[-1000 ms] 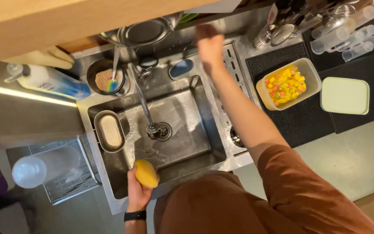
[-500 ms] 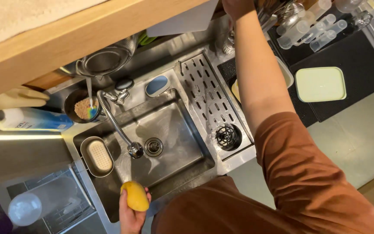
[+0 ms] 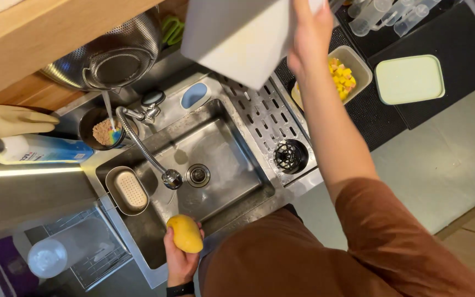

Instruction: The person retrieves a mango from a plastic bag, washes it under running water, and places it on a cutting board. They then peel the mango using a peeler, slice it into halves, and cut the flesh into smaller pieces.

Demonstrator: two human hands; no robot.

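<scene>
Over the near edge of the steel sink point(image 3: 224, 165), the left hand point(image 3: 181, 258) is closed around a yellow mango point(image 3: 184, 233), while the right hand point(image 3: 310, 33) grips a white rectangular container point(image 3: 237, 38) raised above the sink's far rim. Right of the sink, past the perforated drainboard point(image 3: 259, 121), sit a tub of cut fruit point(image 3: 347, 74) and a pale green lid point(image 3: 409, 80) on a black mat point(image 3: 457, 60). Left of the sink lies a white-and-blue bottle point(image 3: 34, 149); the basin below the faucet point(image 3: 147, 154) is open.
</scene>
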